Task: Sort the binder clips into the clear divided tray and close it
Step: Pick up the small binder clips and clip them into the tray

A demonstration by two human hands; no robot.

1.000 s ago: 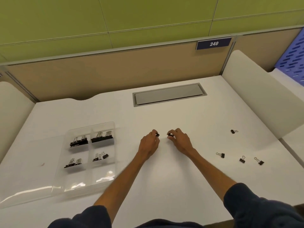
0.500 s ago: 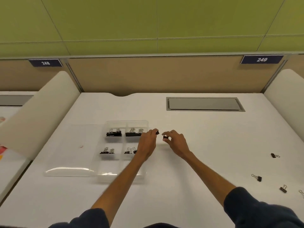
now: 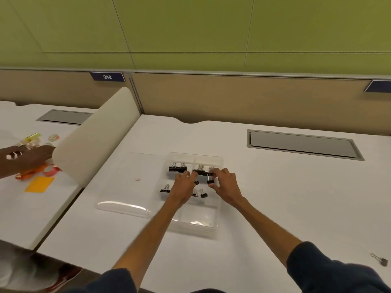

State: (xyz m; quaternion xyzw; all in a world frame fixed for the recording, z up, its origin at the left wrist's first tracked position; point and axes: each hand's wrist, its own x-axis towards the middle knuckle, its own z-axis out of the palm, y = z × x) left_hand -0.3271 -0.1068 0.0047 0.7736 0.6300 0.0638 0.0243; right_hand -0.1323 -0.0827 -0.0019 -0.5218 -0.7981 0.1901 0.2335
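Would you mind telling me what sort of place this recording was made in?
Likely a shared office: numbered plate 248, white curved divider beside the desk, grey cable hatch set in it.

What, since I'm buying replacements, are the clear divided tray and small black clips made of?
Clear divided tray: probably glossy transparent plastic; the desk shows through and it catches glare. Small black binder clips: seemingly black-painted metal bodies with shiny wire handles.

In the tray (image 3: 215, 226), binder clips (image 3: 177, 168) lie in far and middle compartments; the lid (image 3: 127, 187) lies left.
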